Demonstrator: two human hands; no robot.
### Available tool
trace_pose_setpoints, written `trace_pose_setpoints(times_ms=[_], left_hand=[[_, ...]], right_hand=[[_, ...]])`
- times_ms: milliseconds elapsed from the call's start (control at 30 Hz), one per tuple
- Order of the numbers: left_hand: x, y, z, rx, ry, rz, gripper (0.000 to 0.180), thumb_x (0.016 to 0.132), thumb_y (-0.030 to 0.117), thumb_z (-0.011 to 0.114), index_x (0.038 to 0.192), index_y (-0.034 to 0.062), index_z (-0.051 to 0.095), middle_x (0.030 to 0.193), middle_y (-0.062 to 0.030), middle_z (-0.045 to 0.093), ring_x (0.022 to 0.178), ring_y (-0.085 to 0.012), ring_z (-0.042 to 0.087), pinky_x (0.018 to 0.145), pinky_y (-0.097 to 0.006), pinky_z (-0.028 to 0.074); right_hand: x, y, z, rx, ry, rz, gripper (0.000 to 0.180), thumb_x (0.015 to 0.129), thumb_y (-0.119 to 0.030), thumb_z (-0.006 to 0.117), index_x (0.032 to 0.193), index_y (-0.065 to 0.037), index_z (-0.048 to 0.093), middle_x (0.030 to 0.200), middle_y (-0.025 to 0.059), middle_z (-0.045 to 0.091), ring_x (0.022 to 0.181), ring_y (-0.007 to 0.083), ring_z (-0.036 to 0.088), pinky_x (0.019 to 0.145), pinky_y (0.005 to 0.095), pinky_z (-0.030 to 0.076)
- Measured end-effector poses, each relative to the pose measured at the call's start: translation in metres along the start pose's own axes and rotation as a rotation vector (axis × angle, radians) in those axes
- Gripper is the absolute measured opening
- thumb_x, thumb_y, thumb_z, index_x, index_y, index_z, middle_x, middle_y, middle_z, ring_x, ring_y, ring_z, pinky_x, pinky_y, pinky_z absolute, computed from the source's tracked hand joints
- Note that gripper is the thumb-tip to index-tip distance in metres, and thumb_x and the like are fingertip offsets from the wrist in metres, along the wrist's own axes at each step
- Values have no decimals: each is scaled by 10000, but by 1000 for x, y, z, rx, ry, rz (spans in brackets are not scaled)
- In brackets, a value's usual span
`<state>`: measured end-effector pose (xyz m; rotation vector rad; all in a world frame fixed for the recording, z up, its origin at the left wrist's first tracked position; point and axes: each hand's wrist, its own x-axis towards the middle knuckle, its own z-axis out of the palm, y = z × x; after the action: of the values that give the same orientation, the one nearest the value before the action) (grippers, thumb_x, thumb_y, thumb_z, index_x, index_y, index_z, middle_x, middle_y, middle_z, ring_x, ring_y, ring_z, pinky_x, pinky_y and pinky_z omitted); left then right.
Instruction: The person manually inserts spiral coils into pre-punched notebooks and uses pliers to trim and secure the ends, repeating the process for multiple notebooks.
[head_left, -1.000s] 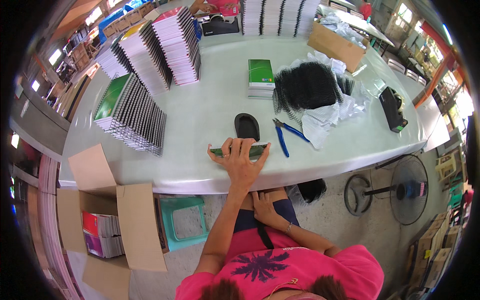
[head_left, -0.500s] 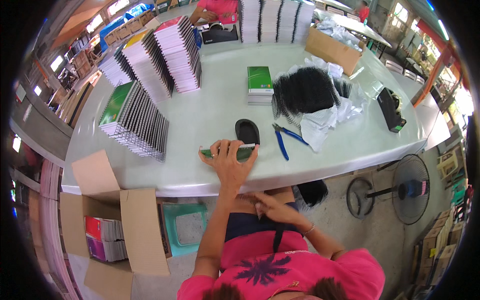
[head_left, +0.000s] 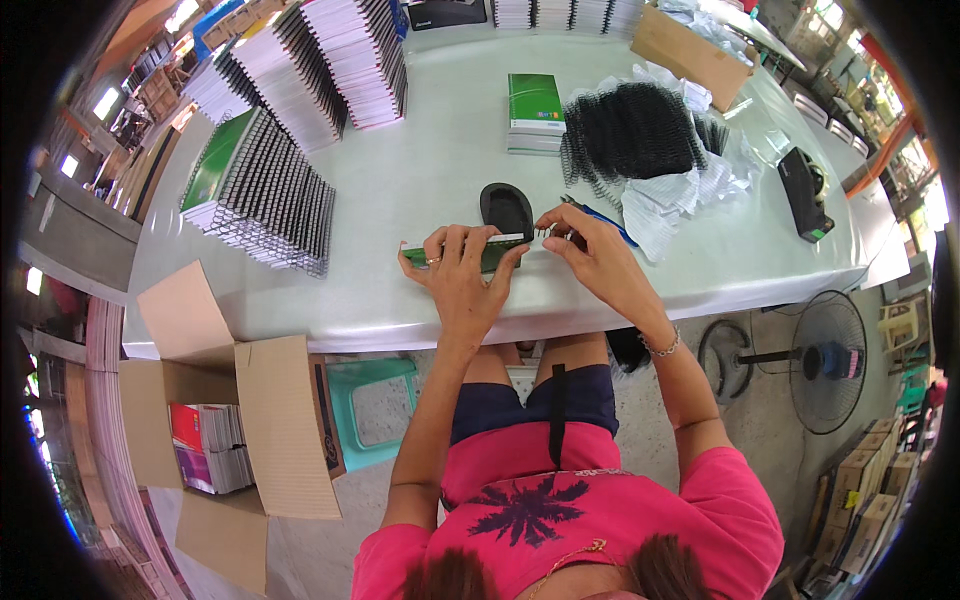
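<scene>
Held spine-up near the front of the table (head_left: 430, 130), the green-covered book (head_left: 416, 263) sits in the left hand (head_left: 465, 280), its fingers wrapped over the top edge and thumb in front — likely to keep the pages square and the spine edge reachable. The right hand (head_left: 600, 262) is at the book's right end, thumb and forefinger pinched on what looks like a dark coil end (head_left: 546, 233); whether it threads the holes is too small to tell. Blue-handled cutters (head_left: 612, 222) and piled black spiral coils (head_left: 635, 130) lie on the right, probably for easy reach.
</scene>
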<state>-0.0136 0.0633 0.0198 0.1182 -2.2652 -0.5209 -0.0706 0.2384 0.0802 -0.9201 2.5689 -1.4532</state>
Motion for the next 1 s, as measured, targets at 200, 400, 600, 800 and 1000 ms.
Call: trace_pose_setpoints(times_ms=[200,400,600,800,1000], left_hand=[[-1,-1,-2,18,-3,11,332,764,415,791,971,177,689,973,28,582,1075,-236,491,1017,-606,156],[0,-3,4,7,-14,3,304,788,431,766,971,206,674,972,21,554,1071,-228,484,1010,-639,139],[1,-1,3,13,-42,-18,342,771,453,779,973,191,690,978,38,576,1096,-230,472,1011,-643,151],[0,-2,1,-3,-53,-26,336,780,446,767,982,191,681,989,27,569,1102,-233,474,1017,-642,142],[1,0,-4,16,-71,-32,327,783,426,767,996,192,686,996,19,577,1113,-240,475,1023,-617,156]], right_hand=[[2,9,5,18,52,-44,227,818,-17,672,1043,-41,649,865,144,626,760,292,603,669,364,463],[0,15,4,-23,72,-90,216,805,-49,699,1020,-52,679,873,115,616,713,240,544,645,339,444],[4,17,7,27,112,-101,209,809,-74,710,1016,-65,686,869,99,617,681,220,517,631,319,415],[5,12,7,-67,82,-102,166,840,-85,685,1005,-74,695,880,82,624,699,217,532,655,328,419],[5,11,6,82,46,-77,152,855,-96,672,1001,-57,689,878,82,614,725,217,532,725,342,405]])
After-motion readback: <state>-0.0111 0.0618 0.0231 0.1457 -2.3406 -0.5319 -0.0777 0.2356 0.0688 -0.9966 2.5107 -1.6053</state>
